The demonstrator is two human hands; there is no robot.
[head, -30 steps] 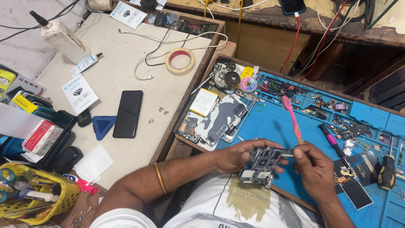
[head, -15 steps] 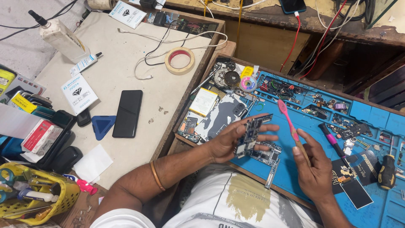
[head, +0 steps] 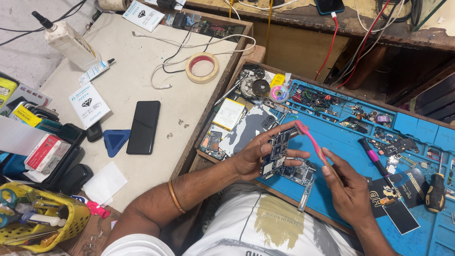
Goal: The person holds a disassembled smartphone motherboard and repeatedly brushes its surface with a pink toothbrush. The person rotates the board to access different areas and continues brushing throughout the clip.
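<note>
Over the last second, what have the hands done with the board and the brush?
The left hand lifted the circuit board from low by the chest and tilted it upright. The right hand brought the pink brush to its top edge. The black phone and tape roll stayed put.

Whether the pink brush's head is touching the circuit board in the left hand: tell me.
Touching. The head view shows the pink brush in the right hand with its head laid against the top edge of the circuit board, which the left hand holds.

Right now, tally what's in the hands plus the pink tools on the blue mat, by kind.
Circuit boards: 1, circuit board in left hand
Pink toothbrushes: 1, pink toothbrush in right hand
Pink-handled tools on blue mat: 1, pink-handled tool
Total: 3
</note>
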